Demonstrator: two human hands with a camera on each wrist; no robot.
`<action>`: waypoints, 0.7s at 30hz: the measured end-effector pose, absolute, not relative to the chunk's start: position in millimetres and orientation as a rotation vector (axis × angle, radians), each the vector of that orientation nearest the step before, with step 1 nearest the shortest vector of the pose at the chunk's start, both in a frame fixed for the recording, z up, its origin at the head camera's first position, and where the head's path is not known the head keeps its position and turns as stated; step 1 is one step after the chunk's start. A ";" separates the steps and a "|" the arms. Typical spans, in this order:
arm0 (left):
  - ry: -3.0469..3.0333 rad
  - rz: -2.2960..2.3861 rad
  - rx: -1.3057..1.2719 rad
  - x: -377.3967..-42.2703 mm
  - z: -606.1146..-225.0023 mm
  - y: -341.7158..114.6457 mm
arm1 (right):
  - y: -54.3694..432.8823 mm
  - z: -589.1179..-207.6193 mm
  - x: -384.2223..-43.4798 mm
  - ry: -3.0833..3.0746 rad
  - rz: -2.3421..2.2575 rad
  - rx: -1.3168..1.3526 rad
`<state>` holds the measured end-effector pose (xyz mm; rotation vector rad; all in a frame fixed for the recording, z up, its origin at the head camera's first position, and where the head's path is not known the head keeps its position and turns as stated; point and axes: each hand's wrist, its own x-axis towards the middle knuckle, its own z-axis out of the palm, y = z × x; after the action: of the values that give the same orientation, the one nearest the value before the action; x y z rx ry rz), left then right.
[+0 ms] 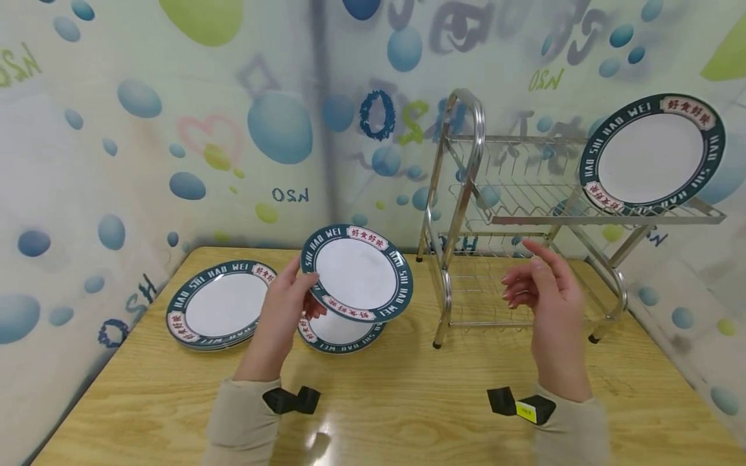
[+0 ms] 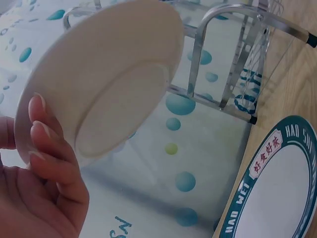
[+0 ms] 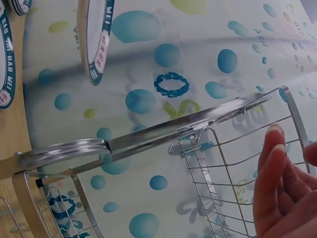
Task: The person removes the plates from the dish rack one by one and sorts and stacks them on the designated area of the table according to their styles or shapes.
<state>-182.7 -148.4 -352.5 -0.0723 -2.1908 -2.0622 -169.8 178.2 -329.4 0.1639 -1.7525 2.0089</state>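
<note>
My left hand (image 1: pixel 280 310) grips the left edge of a white oval plate (image 1: pixel 357 275) with a dark green lettered rim, thumb on the face and fingers beneath. In the left wrist view the plate's pale underside (image 2: pixel 124 109) and foot ring show, fingertips against it. The plate is tilted above another plate (image 1: pixel 339 331) on the table, which it partly hides. My right hand (image 1: pixel 550 298) holds nothing; its fingers are loosely bent in front of the metal dish rack (image 1: pixel 462 213). In the right wrist view, that hand (image 3: pixel 287 191) overlaps the rack's wires.
A matching plate (image 1: pixel 649 162) stands upright at the right end of the rack's upper tier. A small stack of plates (image 1: pixel 224 304) lies on the left of the wooden table (image 1: pixel 402 408). A patterned curtain (image 1: pixel 350 58) backs the table.
</note>
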 end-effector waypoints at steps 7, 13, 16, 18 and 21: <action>-2.249 -1.946 0.015 -183.2 -350.6 -153.2 | 180.9 -324.9 -164.1 -1.616 1.882 0.087; -2.285 -1.905 0.032 -183.9 -351.7 -154.2 | 187.8 -323.5 -160.8 -1.493 1.803 0.051; -2.310 -1.891 0.040 -184.6 -353.3 -153.6 | 193.3 -322.5 -158.0 -1.443 1.779 0.038; -2.328 -1.884 0.043 -185.6 -354.2 -153.3 | 195.8 -321.0 -157.2 -1.409 1.765 0.041; -2.358 -1.856 0.045 -187.5 -355.5 -152.8 | 197.5 -317.9 -157.7 -1.418 1.706 0.047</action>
<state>-187.5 -152.8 -355.5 0.0450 -2.3582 -1.8563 -157.7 197.5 -317.9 0.0466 -1.4183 1.7062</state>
